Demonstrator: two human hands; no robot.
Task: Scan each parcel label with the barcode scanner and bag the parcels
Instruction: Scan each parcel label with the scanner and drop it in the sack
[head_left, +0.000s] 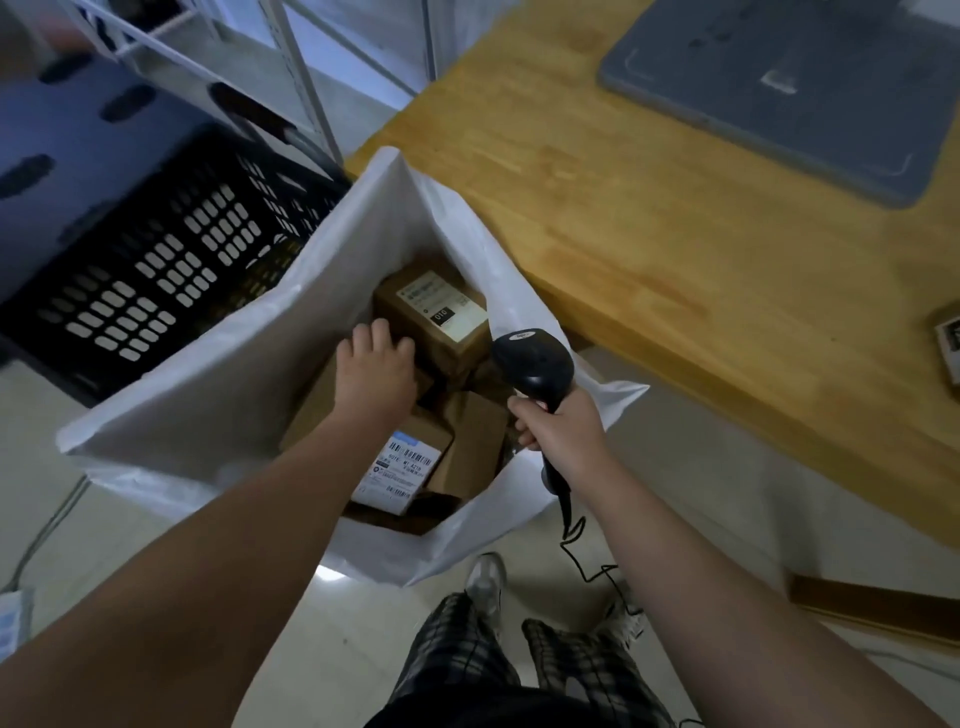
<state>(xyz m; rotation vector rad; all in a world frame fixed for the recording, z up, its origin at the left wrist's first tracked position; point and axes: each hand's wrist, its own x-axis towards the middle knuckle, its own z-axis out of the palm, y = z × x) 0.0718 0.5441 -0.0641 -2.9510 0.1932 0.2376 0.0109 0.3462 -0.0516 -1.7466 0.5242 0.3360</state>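
While the right hand (563, 428) grips the handle of the black barcode scanner (535, 364) over the rim of the open white bag (218, 364), the left hand (376, 366) reaches inside, its fingers bent down onto the cardboard parcels (467, 441); whether it holds one cannot be told. The bag sits between a black crate (156, 280) and a wooden table (675, 234), with a labelled parcel (436, 317) lying just beyond the left hand.
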